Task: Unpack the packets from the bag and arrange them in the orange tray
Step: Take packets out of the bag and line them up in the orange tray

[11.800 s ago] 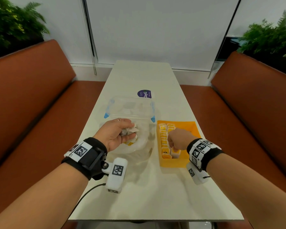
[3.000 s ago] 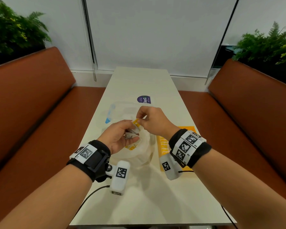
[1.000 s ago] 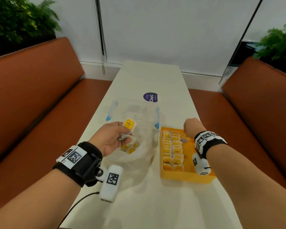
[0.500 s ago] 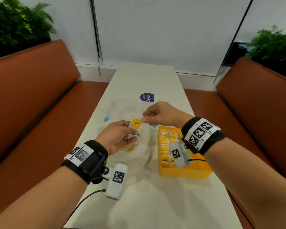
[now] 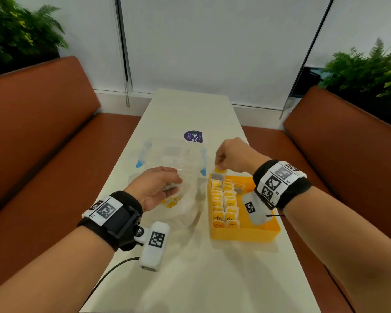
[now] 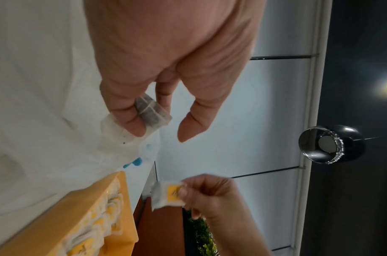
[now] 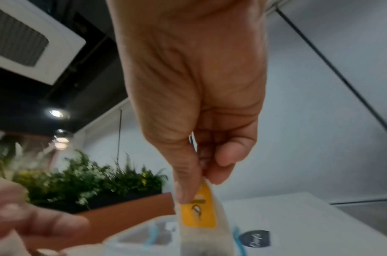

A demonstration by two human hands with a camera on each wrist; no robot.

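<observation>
My right hand [image 5: 219,165] pinches a white tea packet [image 5: 219,174] with a yellow label by its top, just above the far left corner of the orange tray [image 5: 244,233]. The right wrist view shows the thumb and forefinger of my right hand [image 7: 194,188] on this packet [image 7: 198,213]. Two rows of packets [image 5: 224,199] stand along the tray's left side. My left hand [image 5: 169,185] hovers palm-up over the clear bag [image 5: 185,206]. In the left wrist view my left hand [image 6: 161,131] holds a tea packet [image 6: 152,112] between curled fingers. A few packets [image 5: 171,203] lie in the bag.
A clear plastic container with blue tabs [image 5: 172,154] lies behind the bag, and a purple round sticker [image 5: 193,136] beyond it. The narrow white table [image 5: 190,279] runs between two brown benches [image 5: 32,143]. The tray's right half [image 5: 257,222] holds no packets.
My right hand took a yellow-labelled packet from my left hand's fingers and carried it right, to above the tray's far left corner. My left hand stayed over the bag.
</observation>
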